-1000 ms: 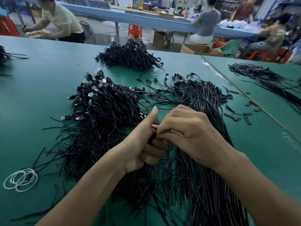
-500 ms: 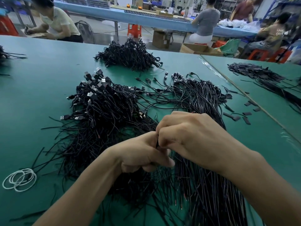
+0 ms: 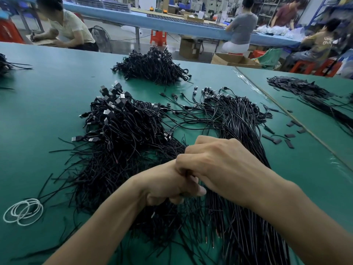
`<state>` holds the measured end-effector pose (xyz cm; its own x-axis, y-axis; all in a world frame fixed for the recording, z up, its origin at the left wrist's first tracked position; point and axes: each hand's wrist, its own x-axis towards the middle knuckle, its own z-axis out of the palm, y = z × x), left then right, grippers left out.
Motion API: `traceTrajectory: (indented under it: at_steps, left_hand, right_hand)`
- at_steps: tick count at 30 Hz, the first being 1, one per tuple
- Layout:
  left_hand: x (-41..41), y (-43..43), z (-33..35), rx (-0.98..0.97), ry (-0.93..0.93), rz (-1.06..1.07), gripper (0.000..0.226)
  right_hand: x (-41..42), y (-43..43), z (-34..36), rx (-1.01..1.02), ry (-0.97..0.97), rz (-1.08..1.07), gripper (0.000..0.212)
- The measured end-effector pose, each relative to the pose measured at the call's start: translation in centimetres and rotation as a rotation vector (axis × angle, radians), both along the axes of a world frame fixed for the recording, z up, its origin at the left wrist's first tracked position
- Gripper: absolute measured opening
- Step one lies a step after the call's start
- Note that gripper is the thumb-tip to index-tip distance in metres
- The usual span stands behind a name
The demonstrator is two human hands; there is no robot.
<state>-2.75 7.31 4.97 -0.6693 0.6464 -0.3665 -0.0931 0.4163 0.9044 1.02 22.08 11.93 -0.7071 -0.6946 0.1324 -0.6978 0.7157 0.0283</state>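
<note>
A big heap of black USB cables (image 3: 122, 131) with silver plugs lies on the green table (image 3: 47, 104). A second spread of black cables (image 3: 246, 127) runs from the far right back under my forearms. My left hand (image 3: 162, 184) is a closed fist gripping cables over the heap. My right hand (image 3: 219, 161) presses against it from the right, its curled fingers pinching cables at the same spot. The gripped part is hidden between the two hands.
A third cable pile (image 3: 152, 67) sits farther back. White rubber bands (image 3: 23, 211) lie at the near left. Small black sleeves (image 3: 275, 139) are scattered at the right, near a table seam. More black strips (image 3: 305, 88) lie on the adjoining table. People work at benches behind.
My left thumb, raised a second ago, has folded down into a fist. Both hands have closed tighter together on the cables and shifted slightly toward me.
</note>
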Motion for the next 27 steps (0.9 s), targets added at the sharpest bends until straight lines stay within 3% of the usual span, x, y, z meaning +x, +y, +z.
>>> traceTrajectory:
  at_steps: [2,5,7,10,15,17,21,27]
  left_hand:
    - [0.2,0.0,0.3,0.121,-0.070,0.045,0.028]
    - [-0.3,-0.3,0.4,0.536,-0.322,0.122,0.023]
    - [-0.9,-0.7,0.3,0.770,-0.495,0.083,0.013]
    - [-1.3,-0.8,0.3,0.926,-0.637,-0.035,0.017]
    - [-1.1,-0.4,0.3,0.995,-0.748,0.035,0.012]
    - [-1.0,0.0,0.6,0.963,-0.774,0.138,0.012]
    - [-0.7,0.8,0.7,0.900,-0.733,0.327,0.032]
    - [-0.2,1.7,0.8,0.858,-0.672,0.453,0.025]
  right_hand:
    - [-0.2,0.2,-0.3,-0.036,0.049,0.030,0.009]
    - [-0.8,1.4,-0.9,-0.235,0.092,0.020,0.013]
    - [-1.1,2.0,-1.2,-0.364,0.151,-0.007,0.015]
    - [-1.5,2.2,-1.3,-0.519,0.180,-0.006,0.012]
    - [-1.5,2.5,-1.7,-0.692,0.161,-0.049,0.012]
    - [-1.4,2.4,-2.0,-0.609,0.236,-0.043,0.010]
    - [-1.5,2.5,-2.2,-0.393,0.363,0.023,0.016]
    - [-1.7,2.7,-1.5,-0.214,0.336,0.027,0.018]
